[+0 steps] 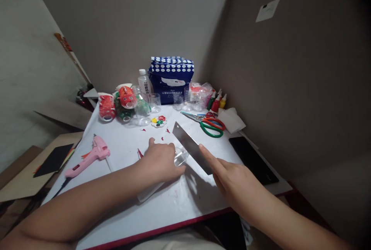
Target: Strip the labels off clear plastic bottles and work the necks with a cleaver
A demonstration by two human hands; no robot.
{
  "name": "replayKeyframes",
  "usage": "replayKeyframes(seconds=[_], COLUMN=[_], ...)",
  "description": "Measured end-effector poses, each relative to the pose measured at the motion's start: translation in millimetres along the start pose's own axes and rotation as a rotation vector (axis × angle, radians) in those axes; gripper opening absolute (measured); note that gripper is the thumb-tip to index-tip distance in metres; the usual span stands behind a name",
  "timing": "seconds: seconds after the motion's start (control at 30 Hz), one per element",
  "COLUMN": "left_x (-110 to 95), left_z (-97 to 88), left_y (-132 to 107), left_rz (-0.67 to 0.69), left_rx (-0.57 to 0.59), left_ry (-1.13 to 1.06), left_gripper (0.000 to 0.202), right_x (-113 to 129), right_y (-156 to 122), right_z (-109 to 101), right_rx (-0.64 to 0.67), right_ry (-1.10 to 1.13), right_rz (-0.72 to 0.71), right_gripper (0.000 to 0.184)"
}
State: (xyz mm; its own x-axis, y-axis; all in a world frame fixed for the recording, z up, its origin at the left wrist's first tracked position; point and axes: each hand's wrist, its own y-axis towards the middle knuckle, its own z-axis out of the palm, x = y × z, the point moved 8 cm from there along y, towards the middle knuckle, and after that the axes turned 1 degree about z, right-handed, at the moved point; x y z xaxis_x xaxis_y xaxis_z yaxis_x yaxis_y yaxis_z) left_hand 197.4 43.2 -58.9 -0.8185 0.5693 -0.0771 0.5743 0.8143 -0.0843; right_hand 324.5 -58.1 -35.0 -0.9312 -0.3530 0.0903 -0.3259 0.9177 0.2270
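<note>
While clamped in the left hand (pixel 162 160), clear plastic bottle (pixel 181 157): lies on the white tabletop (pixel 124 136), contents too hidden to tell.
Right hand (pixel 234 178): wrapped round the cleaver (pixel 193 149), slanted just beside the bottle.
Palette (pixel 164 123): holds dabs of red, yellow and green paint (pixel 154 120).
Squeeze bottles (pixel 216 105): show red, green and yellow; stand at back right.

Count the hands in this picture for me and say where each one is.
2. The left hand grips a clear plastic bottle lying near the middle; the right hand, to its right, holds a knife. No others show.
</note>
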Motion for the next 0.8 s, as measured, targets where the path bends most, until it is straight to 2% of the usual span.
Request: replayKeyframes(seconds=[0.3, 0.8], left_x=[0, -1], left_z=[1.4, 2.7], left_y=[1, 2], left_rz=[-0.010, 0.030], left_rx=[0.060, 0.063], left_ry=[0.001, 0.008], left_gripper=[0.059, 0.058], right_x=[-4, -6], right_y=[3, 18], right_z=[-1, -9], right_rx=[0.042, 0.129], right_ry=[0.001, 0.040], right_rz=[0.016, 0.041], right_gripper=[0.079, 0.071])
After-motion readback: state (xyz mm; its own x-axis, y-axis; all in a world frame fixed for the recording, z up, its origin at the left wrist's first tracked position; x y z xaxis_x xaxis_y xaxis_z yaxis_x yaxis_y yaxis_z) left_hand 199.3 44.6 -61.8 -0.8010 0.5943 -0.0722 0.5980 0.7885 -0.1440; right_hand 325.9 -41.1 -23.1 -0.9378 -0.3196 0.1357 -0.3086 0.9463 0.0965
